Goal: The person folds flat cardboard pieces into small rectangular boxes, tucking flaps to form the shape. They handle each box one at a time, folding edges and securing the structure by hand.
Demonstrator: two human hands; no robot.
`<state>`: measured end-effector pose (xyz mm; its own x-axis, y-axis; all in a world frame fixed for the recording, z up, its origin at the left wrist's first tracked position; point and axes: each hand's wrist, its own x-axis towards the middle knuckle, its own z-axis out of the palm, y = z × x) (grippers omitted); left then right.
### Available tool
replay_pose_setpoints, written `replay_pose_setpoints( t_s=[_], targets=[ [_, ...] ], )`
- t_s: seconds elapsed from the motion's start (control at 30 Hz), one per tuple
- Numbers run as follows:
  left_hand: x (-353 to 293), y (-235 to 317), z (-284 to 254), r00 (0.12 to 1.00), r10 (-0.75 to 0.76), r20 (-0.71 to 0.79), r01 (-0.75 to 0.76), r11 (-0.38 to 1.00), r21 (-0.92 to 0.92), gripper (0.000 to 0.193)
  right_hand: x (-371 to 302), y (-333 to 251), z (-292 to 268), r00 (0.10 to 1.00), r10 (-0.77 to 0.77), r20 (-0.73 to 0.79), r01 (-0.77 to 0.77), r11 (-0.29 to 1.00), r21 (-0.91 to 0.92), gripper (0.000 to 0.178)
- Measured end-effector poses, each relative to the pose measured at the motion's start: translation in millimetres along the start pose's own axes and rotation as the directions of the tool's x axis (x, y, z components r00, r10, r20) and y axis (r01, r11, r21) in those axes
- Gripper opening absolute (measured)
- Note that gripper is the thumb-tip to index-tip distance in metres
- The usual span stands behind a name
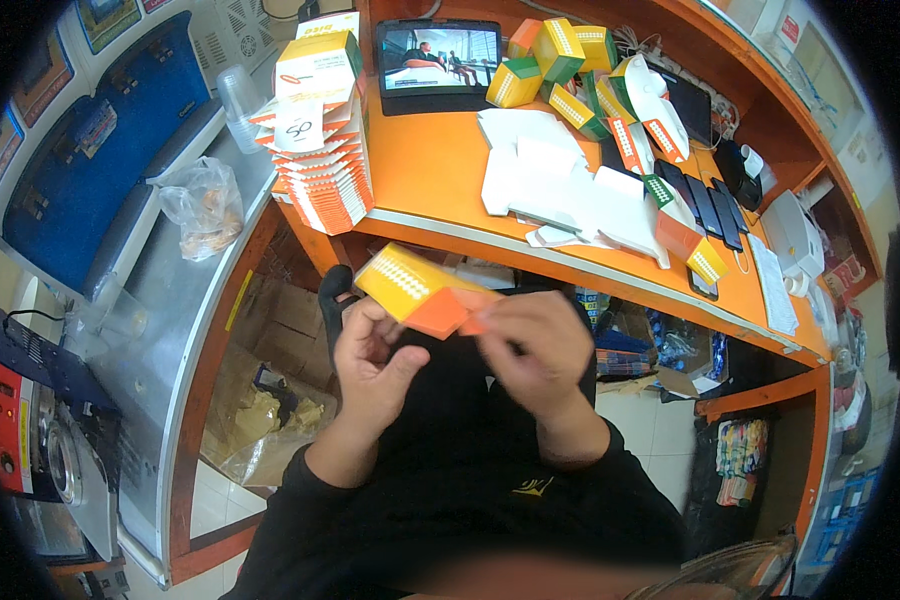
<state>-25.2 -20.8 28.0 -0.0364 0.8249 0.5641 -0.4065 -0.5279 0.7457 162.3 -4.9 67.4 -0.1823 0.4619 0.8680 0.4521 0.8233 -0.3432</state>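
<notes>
Above my lap I hold a small yellow and orange carton (pixel 402 284) with rows of white marks on its side. My left hand (pixel 372 362) is curled under the carton's left part, its thumb standing apart from the box. The fingers of my right hand (pixel 542 350) pinch the orange end at the right; that hand is slightly blurred. Beyond my hands, flat white cartons (pixel 545 170) lie on the orange table (pixel 420 150). Folded yellow, green and orange boxes (pixel 558 50) are heaped at the back. A tall stack of orange and white flat cartons (pixel 325 180) stands at the left.
A tablet (pixel 440 65) showing a video stands at the table's back. Several dark phones (pixel 705 205) lie to the right, near a white device (pixel 795 235). On the metal counter at left are a plastic bag (pixel 205 210) and clear cups (pixel 240 105). An orange shelf edge borders the right.
</notes>
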Motion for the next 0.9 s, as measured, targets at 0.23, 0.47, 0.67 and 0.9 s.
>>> replay_pose_setpoints(
  t_s=[0.23,0.47,0.67,0.9],
  targets=[
    [-1.8,-7.8,4.6,0.966,-0.109,-0.235,0.134,0.987,0.091,0.027,-4.0,-1.3,12.5,0.989,-0.007,0.15,0.001,0.999,0.04,0.026],
    [0.1,-12.3,10.3,0.991,0.135,-0.023,-0.088,0.761,0.643,0.015,-4.8,-2.8,17.4,0.994,0.1,0.033,-0.101,0.995,0.015,0.025],
    [-2.7,-18.1,10.8,0.993,0.05,-0.107,0.01,0.869,0.495,0.017,-6.3,-5.7,19.4,0.989,0.139,0.045,-0.139,0.99,-0.012,0.024],
    [-8.2,-33.7,5.4,0.971,-0.142,-0.192,0.156,0.986,0.063,0.022,-8.6,-1.6,28.0,0.994,0.043,0.099,-0.037,0.997,-0.062,0.028]
  ],
)
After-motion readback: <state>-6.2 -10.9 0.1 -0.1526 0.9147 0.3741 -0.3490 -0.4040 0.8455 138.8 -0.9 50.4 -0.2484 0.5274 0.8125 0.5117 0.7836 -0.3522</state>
